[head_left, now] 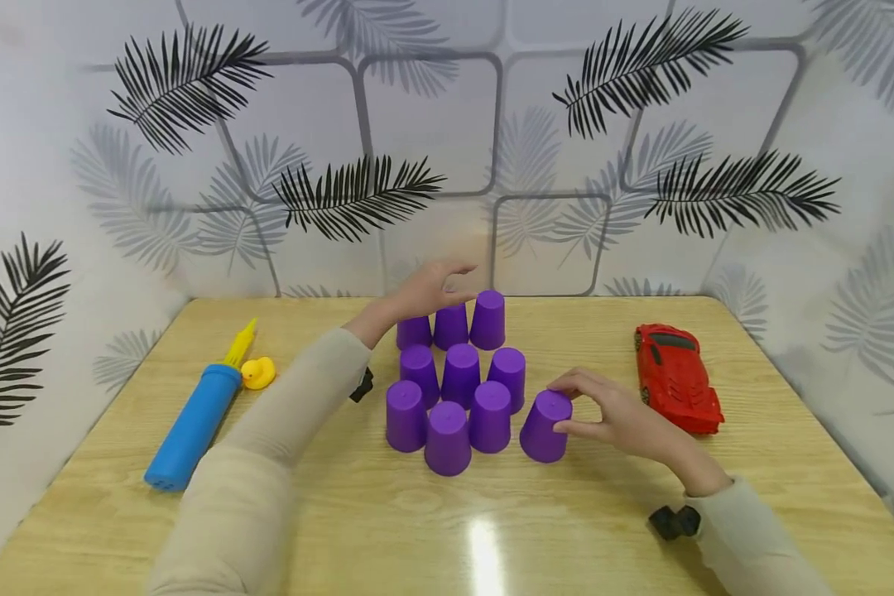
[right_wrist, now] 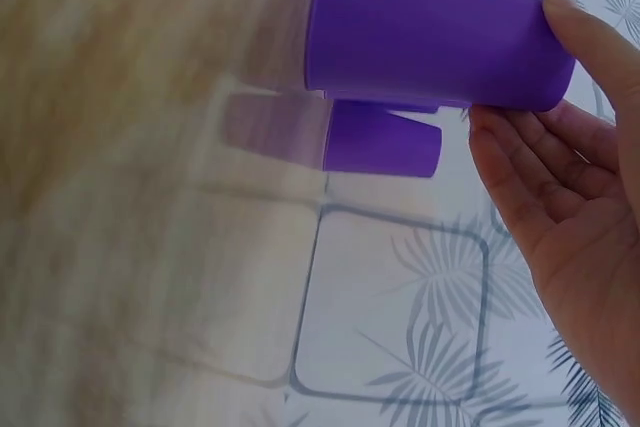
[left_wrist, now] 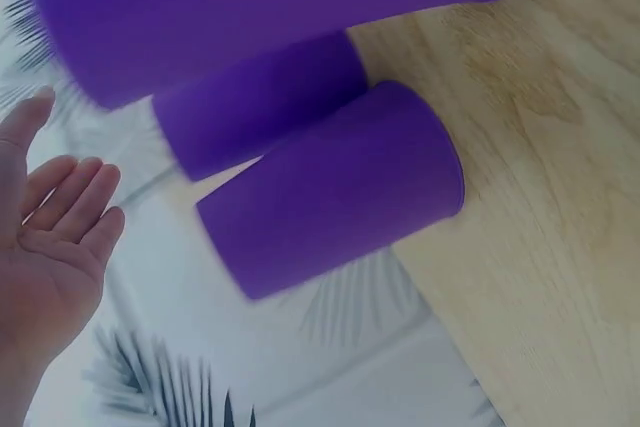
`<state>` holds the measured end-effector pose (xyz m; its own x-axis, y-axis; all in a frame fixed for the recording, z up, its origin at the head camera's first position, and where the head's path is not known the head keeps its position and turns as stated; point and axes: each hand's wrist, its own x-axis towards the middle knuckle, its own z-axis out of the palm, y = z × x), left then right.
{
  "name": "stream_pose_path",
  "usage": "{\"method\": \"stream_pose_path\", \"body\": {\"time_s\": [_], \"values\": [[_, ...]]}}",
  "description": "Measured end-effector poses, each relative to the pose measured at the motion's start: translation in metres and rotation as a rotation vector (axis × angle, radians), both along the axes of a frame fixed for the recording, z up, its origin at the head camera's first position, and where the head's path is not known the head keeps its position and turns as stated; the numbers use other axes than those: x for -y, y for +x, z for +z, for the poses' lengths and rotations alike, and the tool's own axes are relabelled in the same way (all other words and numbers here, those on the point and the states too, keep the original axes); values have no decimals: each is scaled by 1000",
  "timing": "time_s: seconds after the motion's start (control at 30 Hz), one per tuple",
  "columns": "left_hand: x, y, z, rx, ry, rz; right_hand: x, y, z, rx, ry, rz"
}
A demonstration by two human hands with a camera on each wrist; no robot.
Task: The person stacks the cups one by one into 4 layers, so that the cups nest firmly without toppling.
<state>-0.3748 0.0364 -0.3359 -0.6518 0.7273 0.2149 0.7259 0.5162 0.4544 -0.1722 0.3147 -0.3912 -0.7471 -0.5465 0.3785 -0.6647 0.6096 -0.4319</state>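
Observation:
Several purple cups point(head_left: 461, 377) stand upside down in close rows at the middle of the table. My right hand point(head_left: 626, 420) pinches one purple cup point(head_left: 542, 432) between thumb and fingers, to the right of the front row; it leans slightly. In the right wrist view, the thumb and fingers of the right hand point(right_wrist: 590, 182) are at the narrow end of this cup point(right_wrist: 430, 32). My left hand point(head_left: 428, 290) hovers over the back row, partly hiding its left cups. In the left wrist view the left hand point(left_wrist: 65, 237) holds nothing, apart from the cups point(left_wrist: 335, 192).
To the right lies a red toy car point(head_left: 678, 377). On the left are a blue pump point(head_left: 197, 426) with a yellow nozzle point(head_left: 240, 341) and a small yellow rubber duck point(head_left: 258, 372). A leaf-patterned wall point(head_left: 432, 124) rises behind the wooden table point(head_left: 358, 530).

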Motion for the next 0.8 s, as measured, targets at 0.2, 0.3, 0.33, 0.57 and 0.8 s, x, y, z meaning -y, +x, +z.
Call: {"method": "stream_pose_path", "body": {"time_s": [0.2, 0.3, 0.33, 0.57, 0.8], "values": [[52, 27, 7, 11, 212, 117, -17, -5, 4, -77, -42, -90], [80, 45, 4, 26, 310, 156, -25, -9, 6, -137, -88, -178], [88, 51, 3, 30, 339, 159, -27, -9, 6, -150, -109, -209], [126, 97, -12, 128, 397, 143, -27, -25, 6, -186, -222, -382], [136, 127, -29, 151, 327, 81, -15, -60, 1, -142, -268, -446]]}}
